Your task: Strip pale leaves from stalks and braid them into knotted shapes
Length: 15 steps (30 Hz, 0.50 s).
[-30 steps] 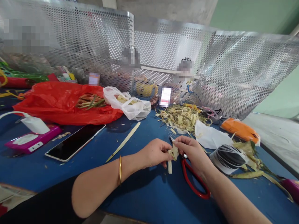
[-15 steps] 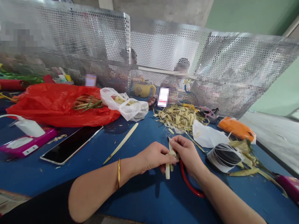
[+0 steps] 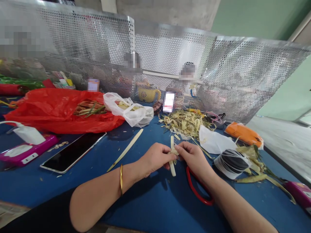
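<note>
My left hand [image 3: 159,158] is closed, its thumb and fingers pinching a small cross-shaped piece of pale dried leaf strips [image 3: 172,169]. One strip stands up and down in it, and another is folded around its middle. My right hand [image 3: 193,157] pinches the same piece at its right side, thumb and forefinger on the fold. A red looped handle [image 3: 195,191], like that of scissors, sticks out below my right palm; its blades are hidden. A loose pale leaf strip [image 3: 126,150] lies on the blue table [image 3: 145,200] to the left.
A heap of leaf scraps [image 3: 188,123] lies ahead, with a white sheet [image 3: 213,139] and a thread spool [image 3: 230,163] at right. A phone [image 3: 73,152], a purple power strip [image 3: 31,150] and a red bag [image 3: 53,110] lie left. A perforated metal screen [image 3: 165,45] stands behind; people sit beyond it.
The leaf piece has turned between my fingers; its upright strip now shows above the fold. My right fingers have moved slightly down to the fold. The dark tip by them no longer shows.
</note>
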Available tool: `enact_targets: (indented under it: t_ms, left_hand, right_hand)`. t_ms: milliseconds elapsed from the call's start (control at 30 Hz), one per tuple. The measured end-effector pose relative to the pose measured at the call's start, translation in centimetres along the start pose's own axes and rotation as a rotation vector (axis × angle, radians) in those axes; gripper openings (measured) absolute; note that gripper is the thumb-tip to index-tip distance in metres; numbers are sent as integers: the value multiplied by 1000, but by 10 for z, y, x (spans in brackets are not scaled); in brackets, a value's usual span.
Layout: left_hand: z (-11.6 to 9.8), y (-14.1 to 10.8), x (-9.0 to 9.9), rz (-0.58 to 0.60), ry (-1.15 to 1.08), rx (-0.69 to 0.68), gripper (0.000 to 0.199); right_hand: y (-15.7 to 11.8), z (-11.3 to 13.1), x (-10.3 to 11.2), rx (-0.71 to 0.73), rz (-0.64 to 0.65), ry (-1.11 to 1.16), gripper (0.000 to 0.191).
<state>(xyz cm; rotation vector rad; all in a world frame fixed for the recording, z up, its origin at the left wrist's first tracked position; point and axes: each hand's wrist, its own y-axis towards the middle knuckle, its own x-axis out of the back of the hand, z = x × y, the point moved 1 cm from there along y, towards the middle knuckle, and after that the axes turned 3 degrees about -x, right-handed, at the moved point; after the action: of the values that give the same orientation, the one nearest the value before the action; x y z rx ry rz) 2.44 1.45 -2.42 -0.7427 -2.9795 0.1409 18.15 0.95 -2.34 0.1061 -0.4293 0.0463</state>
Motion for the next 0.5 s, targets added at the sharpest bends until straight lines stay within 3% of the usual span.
enact_targets:
  t_ms: [333,400,500]
  left_hand:
    - [-1,0,0,60,-44,88,30]
    - [0,0,1,61,-83,145,27]
    - [0,1,3,15,-164,210,21]
  right_hand:
    - [0,-5,-1,-32,-134,-31,18]
    - [-2,0,2,71,-186,-157,16]
    - [-10,14,8,430,-307,-388,11]
